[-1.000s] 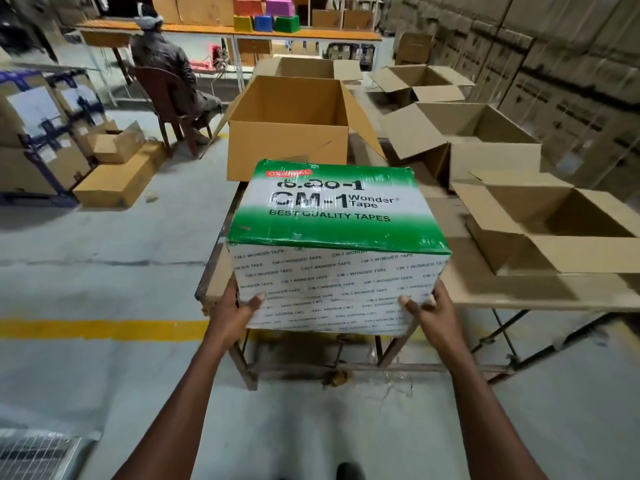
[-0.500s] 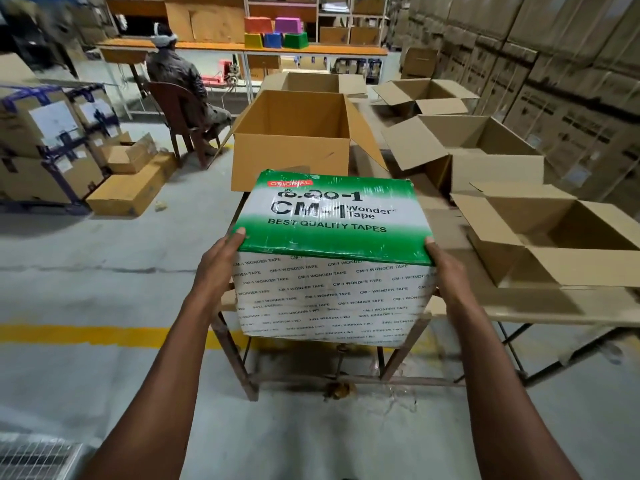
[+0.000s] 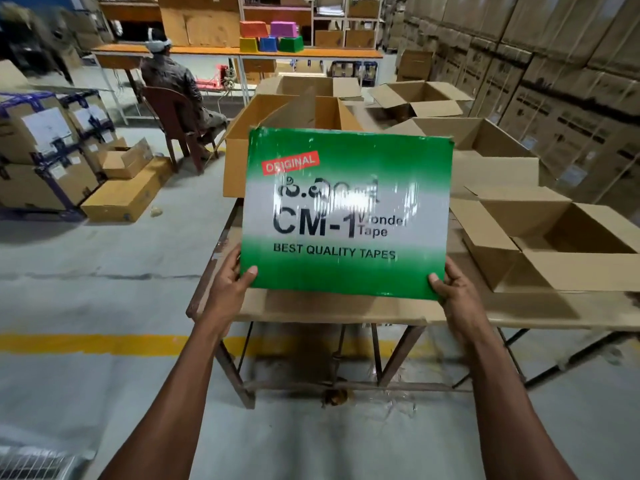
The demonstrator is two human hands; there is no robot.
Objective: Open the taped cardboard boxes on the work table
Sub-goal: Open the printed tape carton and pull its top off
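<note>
A green and white printed box [image 3: 346,213], wrapped in glossy film and marked "CM-1 Wonder Tape", stands tilted up so that its printed face is turned toward me, above the near end of the work table [image 3: 329,311]. My left hand [image 3: 230,275] grips its lower left corner, thumb on the face. My right hand [image 3: 450,289] grips the lower right corner the same way. The box's other sides are hidden behind the face.
Several open brown cardboard boxes stand on the table: one behind the held box [image 3: 294,112], one at the right [image 3: 561,244], others further back [image 3: 419,97]. A person sits on a chair [image 3: 173,109] at the far left. Stacked cartons [image 3: 52,150] sit on the floor at left.
The box has been tipped toward me from lying flat to standing on edge. Both hands moved from its sides to the lower corners of the printed face.
</note>
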